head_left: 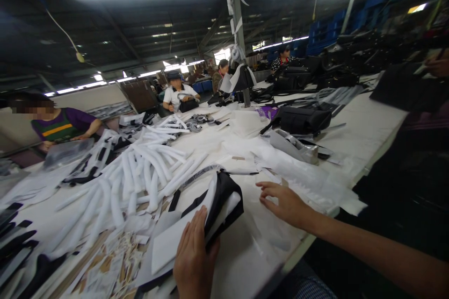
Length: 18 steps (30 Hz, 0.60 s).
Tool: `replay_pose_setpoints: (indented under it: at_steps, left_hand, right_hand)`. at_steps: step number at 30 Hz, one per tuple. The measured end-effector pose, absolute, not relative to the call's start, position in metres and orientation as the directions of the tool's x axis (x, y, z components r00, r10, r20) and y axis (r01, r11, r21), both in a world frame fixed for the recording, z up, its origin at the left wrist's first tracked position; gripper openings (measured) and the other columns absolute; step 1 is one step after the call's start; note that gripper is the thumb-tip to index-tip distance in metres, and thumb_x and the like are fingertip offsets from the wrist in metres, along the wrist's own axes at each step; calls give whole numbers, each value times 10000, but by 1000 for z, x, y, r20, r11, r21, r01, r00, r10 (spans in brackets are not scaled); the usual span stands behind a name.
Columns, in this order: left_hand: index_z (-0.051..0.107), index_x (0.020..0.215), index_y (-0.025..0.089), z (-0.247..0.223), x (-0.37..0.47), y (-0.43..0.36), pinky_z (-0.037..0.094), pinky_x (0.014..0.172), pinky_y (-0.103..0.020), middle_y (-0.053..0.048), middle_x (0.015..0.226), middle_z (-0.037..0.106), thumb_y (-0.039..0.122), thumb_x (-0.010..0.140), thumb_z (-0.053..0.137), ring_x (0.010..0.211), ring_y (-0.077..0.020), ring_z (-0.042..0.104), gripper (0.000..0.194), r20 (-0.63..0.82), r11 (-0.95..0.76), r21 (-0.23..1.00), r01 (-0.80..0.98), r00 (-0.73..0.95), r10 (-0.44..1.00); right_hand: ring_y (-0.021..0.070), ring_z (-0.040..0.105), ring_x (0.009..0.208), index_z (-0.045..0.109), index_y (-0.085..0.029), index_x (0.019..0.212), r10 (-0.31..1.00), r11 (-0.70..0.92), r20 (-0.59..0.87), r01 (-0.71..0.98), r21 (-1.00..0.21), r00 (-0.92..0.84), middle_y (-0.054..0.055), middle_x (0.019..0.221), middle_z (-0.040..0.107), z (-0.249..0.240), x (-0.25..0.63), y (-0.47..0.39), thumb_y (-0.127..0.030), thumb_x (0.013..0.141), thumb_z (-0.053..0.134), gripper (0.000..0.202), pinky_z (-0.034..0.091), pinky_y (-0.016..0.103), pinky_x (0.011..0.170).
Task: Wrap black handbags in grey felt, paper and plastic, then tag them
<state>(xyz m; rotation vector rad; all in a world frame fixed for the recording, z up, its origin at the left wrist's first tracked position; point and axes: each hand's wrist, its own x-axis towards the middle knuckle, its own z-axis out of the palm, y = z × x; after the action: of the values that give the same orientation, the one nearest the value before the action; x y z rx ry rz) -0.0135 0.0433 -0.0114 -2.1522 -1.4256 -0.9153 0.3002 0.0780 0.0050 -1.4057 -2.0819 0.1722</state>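
Note:
A black bag point(229, 191) lies tilted on the table in front of me, with white sheet stuffing point(171, 245) in and beside it. My left hand point(194, 252) grips its near side, fingers straight and together over the white sheet, the thumb partly hidden on the black side. A strap in clear wrapping point(201, 174) arches out behind the bag. To the right of it, my right hand point(284, 201) hovers with bent, parted fingers and holds nothing.
White foam tubes point(140, 168) are heaped at left, above a pile of paper tags with strings point(112, 266). Clear and white wrapping point(291, 168) spreads at right, near another black bag point(301, 119). A post point(236, 23) rises behind. Several people work around the table.

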Motion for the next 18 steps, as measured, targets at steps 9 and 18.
replay_pose_setpoints:
  at_steps: [9,18]
  left_hand:
    - [273,1550,223,-3,-10,41,507,1006,-399,-88,1346,636,212,942,507,1184,-258,634,652,723,-385,63,921,224,654]
    - [364,1491,235,-1,-28,45,546,946,-413,-105,1317,644,276,900,589,1143,-286,655,634,688,-295,184,937,91,720]
  right_hand:
    - [291,428,1395,554,-179,1395,915,358,353,800,-481,-197,157,1501,469,-20,258,100,-367,1000,498,442,360,505,1164]
    - [314,538,1297,742,-278,1108,890,455,281,651,-607,-359,67,1326,649,-38,232,159,-507,896,642,327,390,532,1113]
